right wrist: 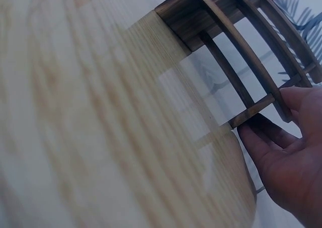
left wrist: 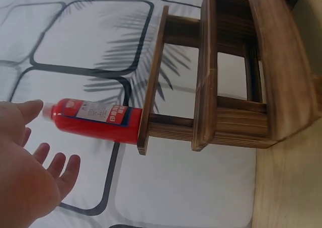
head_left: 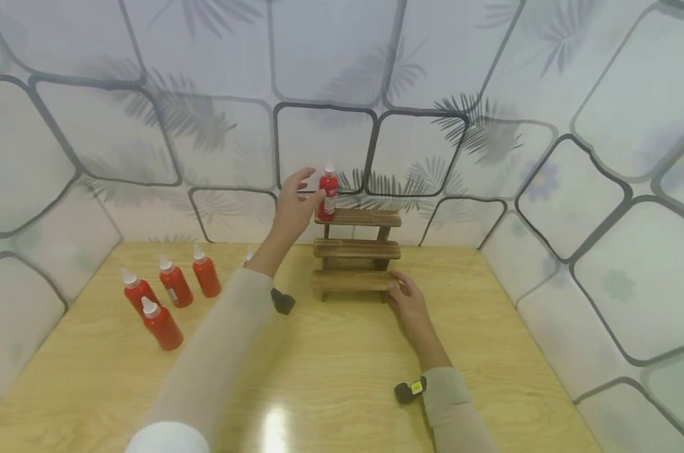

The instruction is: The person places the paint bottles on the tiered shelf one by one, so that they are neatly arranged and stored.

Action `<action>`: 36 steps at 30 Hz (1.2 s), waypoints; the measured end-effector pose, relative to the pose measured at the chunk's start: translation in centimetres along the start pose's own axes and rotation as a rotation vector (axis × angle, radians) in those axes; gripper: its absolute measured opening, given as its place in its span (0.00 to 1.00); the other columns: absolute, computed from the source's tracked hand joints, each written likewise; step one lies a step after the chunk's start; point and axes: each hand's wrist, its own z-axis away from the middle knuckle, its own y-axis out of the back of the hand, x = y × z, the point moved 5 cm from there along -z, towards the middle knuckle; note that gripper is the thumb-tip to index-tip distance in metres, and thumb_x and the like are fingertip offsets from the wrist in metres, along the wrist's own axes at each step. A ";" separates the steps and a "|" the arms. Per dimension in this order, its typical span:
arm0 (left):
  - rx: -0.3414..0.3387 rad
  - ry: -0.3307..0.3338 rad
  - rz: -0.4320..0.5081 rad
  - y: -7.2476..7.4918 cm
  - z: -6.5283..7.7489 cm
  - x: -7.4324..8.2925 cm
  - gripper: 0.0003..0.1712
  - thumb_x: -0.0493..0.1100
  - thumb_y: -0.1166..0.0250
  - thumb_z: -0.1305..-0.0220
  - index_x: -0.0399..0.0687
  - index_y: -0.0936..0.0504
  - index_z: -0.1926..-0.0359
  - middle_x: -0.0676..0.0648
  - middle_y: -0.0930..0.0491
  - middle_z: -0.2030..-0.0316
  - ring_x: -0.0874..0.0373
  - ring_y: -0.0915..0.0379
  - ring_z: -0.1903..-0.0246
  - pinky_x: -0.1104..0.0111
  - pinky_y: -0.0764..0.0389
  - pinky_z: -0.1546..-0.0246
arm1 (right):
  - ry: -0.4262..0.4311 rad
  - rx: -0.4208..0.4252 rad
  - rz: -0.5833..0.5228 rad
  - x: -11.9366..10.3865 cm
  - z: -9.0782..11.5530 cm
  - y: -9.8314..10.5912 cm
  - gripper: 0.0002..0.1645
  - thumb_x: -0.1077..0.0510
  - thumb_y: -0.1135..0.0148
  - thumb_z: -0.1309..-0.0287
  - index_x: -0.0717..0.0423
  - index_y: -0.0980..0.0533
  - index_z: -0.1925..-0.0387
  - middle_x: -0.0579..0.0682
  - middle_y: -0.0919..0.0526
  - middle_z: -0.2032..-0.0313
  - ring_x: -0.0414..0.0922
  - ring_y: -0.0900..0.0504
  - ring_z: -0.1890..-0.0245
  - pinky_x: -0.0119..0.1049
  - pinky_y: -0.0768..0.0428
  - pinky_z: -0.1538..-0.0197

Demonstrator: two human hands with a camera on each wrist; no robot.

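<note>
A red bottle (head_left: 328, 196) with a white pointed cap stands upright at the left end of the top step of a three-step wooden stand (head_left: 355, 280). Beside it is my left hand (head_left: 293, 211), fingers spread and loosely bent. In the left wrist view, the thumb of that hand (left wrist: 22, 172) is close to the cap of the labelled bottle (left wrist: 95, 120), and the other fingers are off it. My right hand (head_left: 412, 309) grips the right end of the lowest step. The right wrist view shows its thumb (right wrist: 297, 97) above the step and fingers lower down by the leg.
Several more red bottles (head_left: 162, 324) with white caps stand on the wooden table (head_left: 330, 377) at the left. Another bottle (head_left: 248, 255) is mostly hidden behind my left forearm. Patterned walls (head_left: 330, 75) enclose the table at the back and both sides.
</note>
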 end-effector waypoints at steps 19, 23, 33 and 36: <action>0.090 -0.010 -0.068 7.0 10.3 -1.6 0.24 0.42 0.34 0.32 0.46 0.23 0.37 0.44 0.25 0.39 0.49 0.28 0.42 0.51 0.22 0.42 | -0.035 -0.010 -0.004 0.1 0.1 -0.2 0.31 0.50 0.41 0.29 0.53 0.34 0.29 0.62 0.29 0.37 0.51 0.23 0.39 0.37 0.25 0.33; 0.117 0.034 -0.093 8.3 11.9 -2.5 0.24 0.42 0.35 0.31 0.47 0.24 0.36 0.43 0.25 0.38 0.47 0.29 0.41 0.50 0.23 0.43 | -0.030 0.002 -0.024 0.0 0.1 0.0 0.30 0.53 0.41 0.28 0.56 0.34 0.29 0.63 0.29 0.36 0.50 0.23 0.40 0.37 0.24 0.33; 0.136 0.159 -0.082 10.1 14.1 -6.3 0.28 0.46 0.34 0.31 0.46 0.27 0.33 0.42 0.29 0.34 0.42 0.30 0.38 0.49 0.25 0.38 | -0.014 -0.004 0.016 -0.1 -0.1 0.0 0.30 0.53 0.43 0.27 0.56 0.35 0.29 0.63 0.31 0.34 0.56 0.28 0.33 0.39 0.26 0.32; 0.132 0.210 -0.056 10.2 14.3 -7.8 0.31 0.46 0.34 0.31 0.44 0.29 0.31 0.41 0.31 0.32 0.42 0.32 0.36 0.49 0.26 0.35 | -0.006 -0.010 0.045 -0.1 -0.2 -0.1 0.30 0.52 0.44 0.26 0.56 0.35 0.29 0.64 0.33 0.31 0.57 0.31 0.31 0.41 0.28 0.30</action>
